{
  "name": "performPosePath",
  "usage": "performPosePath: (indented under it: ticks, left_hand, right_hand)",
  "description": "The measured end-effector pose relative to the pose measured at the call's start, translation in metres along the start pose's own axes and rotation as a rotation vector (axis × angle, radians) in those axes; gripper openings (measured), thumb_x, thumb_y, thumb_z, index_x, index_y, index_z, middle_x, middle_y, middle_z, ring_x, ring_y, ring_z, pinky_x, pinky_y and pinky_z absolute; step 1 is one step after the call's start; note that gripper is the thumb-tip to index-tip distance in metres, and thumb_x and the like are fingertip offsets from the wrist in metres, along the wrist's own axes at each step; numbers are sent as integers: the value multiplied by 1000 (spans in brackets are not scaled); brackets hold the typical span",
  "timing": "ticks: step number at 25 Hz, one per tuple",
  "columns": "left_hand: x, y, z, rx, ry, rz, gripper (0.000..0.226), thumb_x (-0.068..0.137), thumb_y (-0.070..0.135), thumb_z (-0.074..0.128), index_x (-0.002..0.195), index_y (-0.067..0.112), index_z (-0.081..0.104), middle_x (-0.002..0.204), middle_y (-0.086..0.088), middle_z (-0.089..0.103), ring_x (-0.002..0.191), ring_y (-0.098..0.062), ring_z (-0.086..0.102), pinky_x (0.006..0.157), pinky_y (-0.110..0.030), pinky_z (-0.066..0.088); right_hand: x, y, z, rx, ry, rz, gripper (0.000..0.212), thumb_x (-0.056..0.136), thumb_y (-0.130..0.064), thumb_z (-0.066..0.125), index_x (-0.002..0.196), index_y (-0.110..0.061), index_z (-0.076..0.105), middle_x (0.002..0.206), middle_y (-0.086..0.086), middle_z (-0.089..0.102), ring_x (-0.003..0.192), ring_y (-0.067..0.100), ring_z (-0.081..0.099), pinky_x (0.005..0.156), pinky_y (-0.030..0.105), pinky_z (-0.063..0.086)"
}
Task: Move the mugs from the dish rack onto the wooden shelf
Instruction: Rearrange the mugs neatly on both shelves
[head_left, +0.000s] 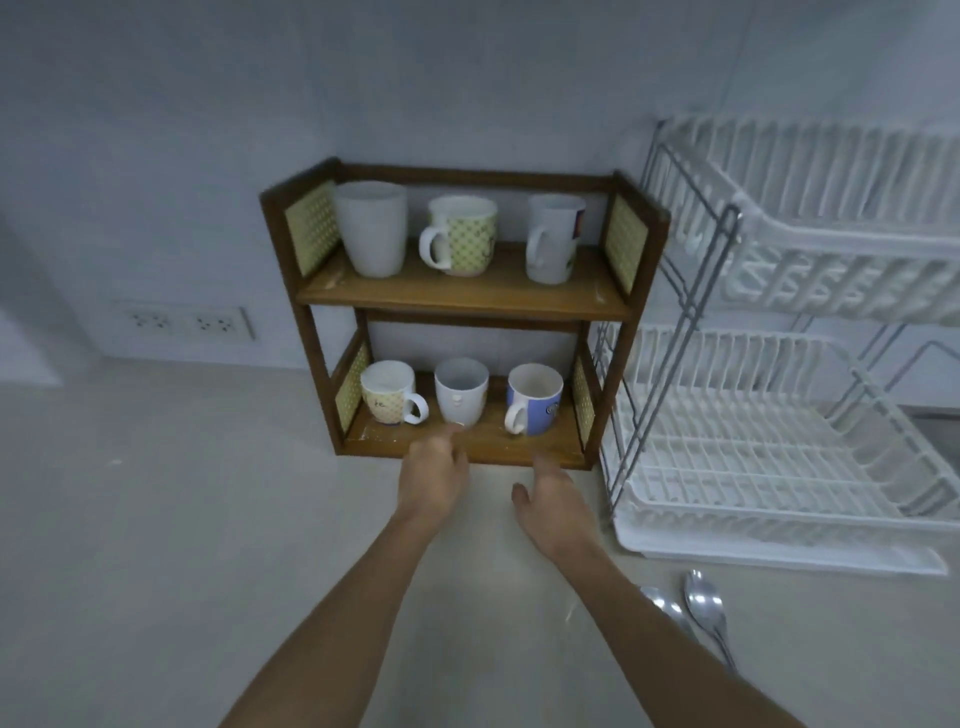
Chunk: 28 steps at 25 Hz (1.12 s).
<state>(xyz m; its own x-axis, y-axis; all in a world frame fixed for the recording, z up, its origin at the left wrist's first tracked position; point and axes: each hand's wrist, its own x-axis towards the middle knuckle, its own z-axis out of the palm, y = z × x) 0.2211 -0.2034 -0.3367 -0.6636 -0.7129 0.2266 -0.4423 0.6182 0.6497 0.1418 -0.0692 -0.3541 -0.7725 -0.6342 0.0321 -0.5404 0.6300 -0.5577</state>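
- The mugs look ceramic and glazed: judged rigid, moderately heavy, breakable if knocked, and slick if wet. The best hold is judged to be the handle or a wrap around the body.
- The wooden shelf, centre of frame, holds six mugs, all upright and none touching.
- Top tier, left to right: a plain white cup, a green patterned mug, a white printed mug.
- Bottom tier, left to right: a yellow patterned mug, a white mug, a blue mug.
- The dish rack, right of frame, shows no mugs in either tray. The task is judged complete.
- The left hand is empty, one fingertip near the white mug's base. Contact cannot be confirmed.
- The right hand is open and empty, just before the shelf's lower edge.
- Two spoons lie on the counter, lower right.
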Motion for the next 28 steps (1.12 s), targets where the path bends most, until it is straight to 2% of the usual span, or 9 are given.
performPosePath:
  ticks: [3,8,12,14,17,21,24,26,28]
  left_hand:
    - [4,15,-55,-61,161,25,28,87,7,53,112,12,66,111,-11,68,104,-28,62,87,-35,50]
    - [24,45,-128,-101,355,62,29,88,7,53,113,10,65,113,-8,69,106,-24,62,91,-31,49]
    - [52,60,-168,-144,409,53,30,89,11,53,117,14,61,116,-6,67,108,-24,60,91,-35,49]
    - [69,61,-181,-169,393,31,35,88,12,55,123,13,58,121,-8,64,112,-25,58,95,-36,48]
    - [96,56,-190,-181,299,1,46,88,19,61,132,12,48,131,-9,56,119,-27,53,99,-41,46]
    - [133,45,-194,-269,197,-14,53,88,19,63,135,5,42,136,-13,51,125,-29,50,98,-35,42]
    - [154,38,-189,-313,111,-42,62,90,23,61,142,5,32,140,-14,48,127,-29,48,106,-40,39]
    - [168,31,-184,-325,76,-66,69,91,25,60,146,6,23,142,-15,46,128,-30,47,108,-43,38]
    - [179,26,-179,-348,57,-67,70,90,27,60,146,8,23,141,-15,48,127,-30,48,106,-40,39]
  right_hand:
    - [3,-49,-43,109,108,-133,51,91,-20,54,140,-12,42,139,9,50,125,27,49,99,38,45]
    - [19,-119,-104,185,231,-288,50,93,-21,54,141,-12,41,141,7,48,129,23,45,104,35,39]
    - [48,-160,-135,286,252,-294,44,92,-20,54,135,-14,46,128,8,57,111,22,57,94,33,47]
    - [68,-177,-144,353,254,-238,44,93,-20,54,135,-12,46,130,11,56,116,25,55,92,29,42]
    - [96,-191,-146,376,228,-149,44,96,-19,49,139,-10,42,136,15,52,123,30,51,95,33,41]
    - [129,-201,-137,452,168,-9,53,94,-22,47,144,-10,32,138,17,48,122,33,50,88,32,40]
    - [149,-198,-129,453,160,1,53,92,-20,52,141,-9,33,138,15,47,122,31,49,102,40,42]
    - [162,-196,-126,466,193,1,53,90,-17,55,138,-10,34,138,14,47,124,30,48,106,43,40]
    - [173,-191,-122,471,202,4,62,87,-15,60,141,-12,29,140,14,46,127,31,46,107,43,38]
